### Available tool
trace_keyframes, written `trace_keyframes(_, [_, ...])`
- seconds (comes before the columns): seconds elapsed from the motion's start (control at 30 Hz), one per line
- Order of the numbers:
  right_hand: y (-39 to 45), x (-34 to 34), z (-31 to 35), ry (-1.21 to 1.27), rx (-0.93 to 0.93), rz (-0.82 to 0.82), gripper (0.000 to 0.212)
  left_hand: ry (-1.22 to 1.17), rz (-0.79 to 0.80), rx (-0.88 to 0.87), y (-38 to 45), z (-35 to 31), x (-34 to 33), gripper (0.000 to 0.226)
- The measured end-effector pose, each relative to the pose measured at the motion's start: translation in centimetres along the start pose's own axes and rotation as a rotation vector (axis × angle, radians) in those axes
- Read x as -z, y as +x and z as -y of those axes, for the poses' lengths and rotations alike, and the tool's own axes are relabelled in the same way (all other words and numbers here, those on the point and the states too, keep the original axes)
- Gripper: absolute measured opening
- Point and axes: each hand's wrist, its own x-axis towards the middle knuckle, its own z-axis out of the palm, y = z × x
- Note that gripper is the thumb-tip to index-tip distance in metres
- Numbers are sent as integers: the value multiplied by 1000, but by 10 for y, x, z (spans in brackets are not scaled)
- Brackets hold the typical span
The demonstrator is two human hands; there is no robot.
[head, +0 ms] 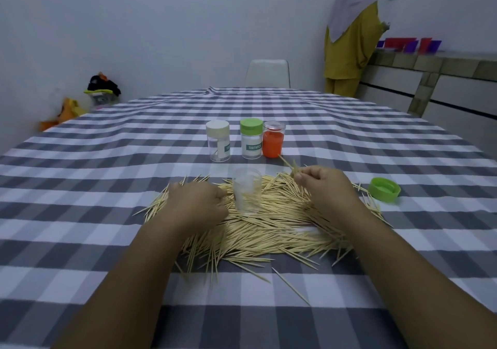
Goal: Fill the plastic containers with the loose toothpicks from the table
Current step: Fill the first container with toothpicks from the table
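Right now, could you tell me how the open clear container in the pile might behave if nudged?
The container looks thin, nearly empty and tall, so probably light and tippy. It stands on uneven toothpicks, so it may wobble.

Plain white walls (161, 25) enclose the room under dim, even light. A white chair (267, 74) stands at the far edge of the counter (80, 160), which carries a grey-and-white checked cloth. At upper right, a person in yellow clothing (349, 41) stands beside a tiled sideboard (430, 79) bearing red and purple items (408, 45). At left, coloured bundles (103, 87) lie against the wall.
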Motion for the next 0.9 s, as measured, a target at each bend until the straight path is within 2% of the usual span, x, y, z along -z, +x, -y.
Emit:
trace_keyframes(0.23, [7,-13,27,463,-81,-1,13,-632,-40,-23,-5,-8,-5,80])
trace_keyframes(0.33, [14,-25,43,655,-74,7,14,-837,-108,-41,-4,-13,-12,75])
trace_keyframes(0.5, [13,-44,55,880,14,-19,15,-971,-184,-55,-2,-18,-17,69])
trace_keyframes(0.73, [10,-59,50,858,98,5,19,-1063,-191,-65,1,-17,-21,58])
trace_keyframes(0.9, [11,-61,40,541,180,22,21,-1063,-193,-78,1,-18,-23,66])
